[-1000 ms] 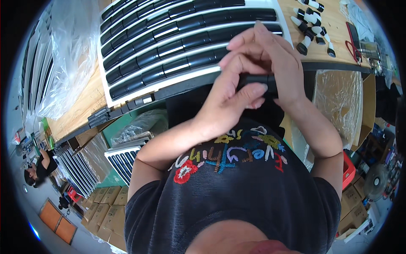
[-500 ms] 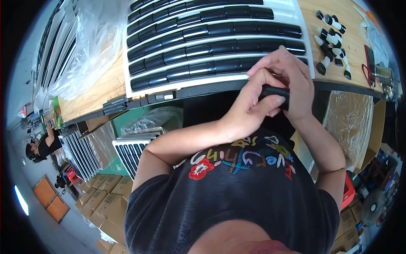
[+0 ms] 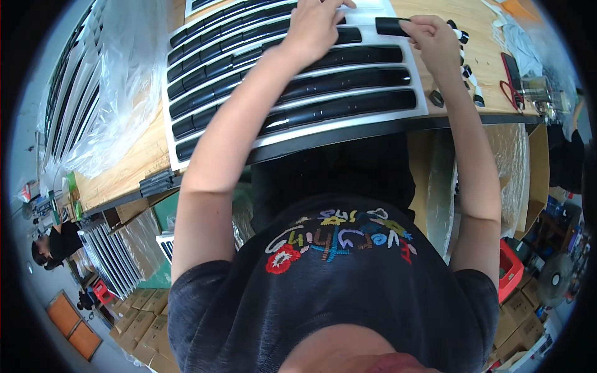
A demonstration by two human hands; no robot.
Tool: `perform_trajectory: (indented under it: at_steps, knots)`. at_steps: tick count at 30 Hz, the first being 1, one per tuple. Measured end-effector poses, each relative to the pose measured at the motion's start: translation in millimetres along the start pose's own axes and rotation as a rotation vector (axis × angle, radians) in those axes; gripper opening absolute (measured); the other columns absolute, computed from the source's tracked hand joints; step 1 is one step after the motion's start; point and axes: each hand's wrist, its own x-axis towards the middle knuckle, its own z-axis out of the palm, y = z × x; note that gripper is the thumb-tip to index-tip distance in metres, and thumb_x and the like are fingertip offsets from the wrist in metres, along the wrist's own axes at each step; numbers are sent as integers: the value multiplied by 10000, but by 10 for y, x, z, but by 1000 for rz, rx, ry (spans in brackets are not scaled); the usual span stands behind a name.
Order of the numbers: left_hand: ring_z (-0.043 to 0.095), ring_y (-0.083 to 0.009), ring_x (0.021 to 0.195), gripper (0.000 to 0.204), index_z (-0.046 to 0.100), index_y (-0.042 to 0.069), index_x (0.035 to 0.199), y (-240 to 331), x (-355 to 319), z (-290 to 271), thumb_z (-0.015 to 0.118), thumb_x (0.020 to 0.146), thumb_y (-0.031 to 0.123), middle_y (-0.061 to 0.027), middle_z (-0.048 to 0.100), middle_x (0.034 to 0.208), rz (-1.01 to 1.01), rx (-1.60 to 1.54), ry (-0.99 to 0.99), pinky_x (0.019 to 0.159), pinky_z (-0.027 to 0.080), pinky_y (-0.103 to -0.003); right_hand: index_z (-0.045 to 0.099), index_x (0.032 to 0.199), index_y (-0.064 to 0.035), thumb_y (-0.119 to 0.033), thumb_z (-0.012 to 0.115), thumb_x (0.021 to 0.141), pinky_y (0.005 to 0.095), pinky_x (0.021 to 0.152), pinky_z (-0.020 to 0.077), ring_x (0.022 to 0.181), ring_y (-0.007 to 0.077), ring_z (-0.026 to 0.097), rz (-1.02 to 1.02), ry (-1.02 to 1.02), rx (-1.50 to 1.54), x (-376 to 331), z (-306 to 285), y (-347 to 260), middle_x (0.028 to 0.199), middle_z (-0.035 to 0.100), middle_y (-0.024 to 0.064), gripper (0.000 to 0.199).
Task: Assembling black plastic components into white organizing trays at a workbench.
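A white tray holds rows of glossy black tube-like pieces, laid end to end in its grooves. My left hand reaches over the far rows, fingers apart near the pieces there; whether its fingertips touch one is hard to see. At the tray's far right, my right hand is closed, with thumb and fingers pinching the end of a short black tube. That tube lies level, just right of the unfinished end of a row.
Several small black-and-white applicators lie right of the tray, partly behind my right hand. Beyond are red-handled scissors and a clear container. Plastic film covers stacked trays at left. A black strip bundle sits on the table edge.
My hands have parted from in front of my chest and moved forward over the tray. The right one carries the black tube. The tray now appears further left and farther away.
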Motion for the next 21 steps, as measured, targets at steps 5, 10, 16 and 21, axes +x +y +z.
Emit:
perform_trajectory:
  at_steps: [5, 10, 16, 21]
  knots:
    - [484, -343, 1037, 169, 657, 173, 1051, 16, 309, -60, 583, 909, 118, -146, 497, 1057, -9, 278, -354, 840, 422, -474, 728, 932, -29, -287, 716, 900, 237, 670, 525, 676, 106, 647, 86, -178, -1, 141, 185, 231, 753, 684, 35, 260]
    - [467, -358, 1073, 146, 606, 108, 1053, -212, 284, -11, 591, 912, 144, -169, 492, 1107, 44, 344, -358, 857, 394, -517, 732, 1006, -27, -296, 649, 945, 271, 692, 493, 741, 138, 638, -218, 24, -319, 110, -97, 227, 796, 697, 51, 288]
    - [535, -393, 873, 150, 523, 54, 1005, 24, 175, -139, 554, 884, -28, -159, 540, 1028, -21, -157, -139, 856, 420, -424, 724, 1011, -18, -210, 702, 902, 258, 683, 472, 765, 118, 606, 94, 19, -369, -550, -904, -33, 854, 701, 60, 222]
    - [626, -125, 758, 375, 471, 31, 1187, 584, -382, -26, 714, 912, 106, -49, 639, 962, -162, -725, -2, 712, 517, -265, 682, 1008, 0, -136, 727, 869, 267, 657, 455, 711, 124, 571, 104, -102, -293, -995, -831, 136, 871, 656, 71, 200]
